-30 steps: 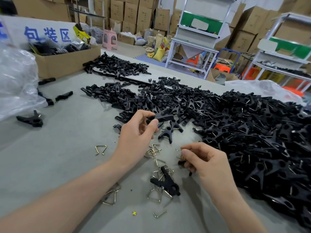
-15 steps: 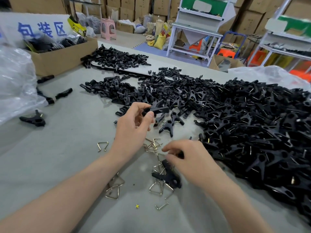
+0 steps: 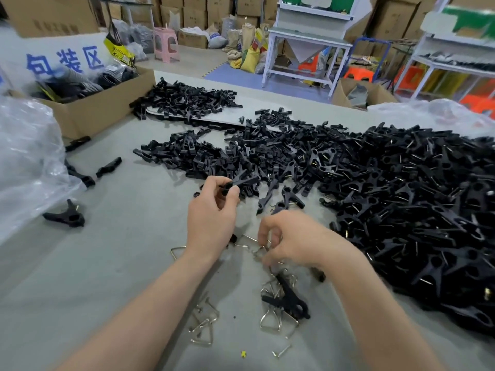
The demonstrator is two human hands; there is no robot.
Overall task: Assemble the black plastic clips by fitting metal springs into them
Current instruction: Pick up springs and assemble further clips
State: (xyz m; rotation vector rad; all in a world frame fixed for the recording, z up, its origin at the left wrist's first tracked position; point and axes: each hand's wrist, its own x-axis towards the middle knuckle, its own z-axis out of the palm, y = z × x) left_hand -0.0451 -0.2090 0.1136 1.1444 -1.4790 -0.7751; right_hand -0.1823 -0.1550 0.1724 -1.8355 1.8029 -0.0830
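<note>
My left hand point(image 3: 211, 220) pinches a black plastic clip point(image 3: 241, 182) between thumb and fingers, just above the grey table. My right hand point(image 3: 292, 239) is lower and to the right, fingers curled down over a cluster of metal springs point(image 3: 254, 243) and pinching at one. A loose black clip point(image 3: 290, 301) lies on more springs point(image 3: 270, 321) in front of my right wrist. Other triangular springs point(image 3: 203, 325) lie near my left forearm. A big heap of black clips point(image 3: 401, 199) covers the table's right side.
A cardboard box point(image 3: 96, 108) of dark parts stands at the back left. A clear plastic bag point(image 3: 26, 162) bulges at the left edge. Single clips point(image 3: 65, 215) lie near it. A second clip pile point(image 3: 187, 99) sits at the far table edge. Shelves and cartons fill the background.
My right hand has moved left and down onto the springs and now pinches at them. My left hand keeps holding its clip in about the same place.
</note>
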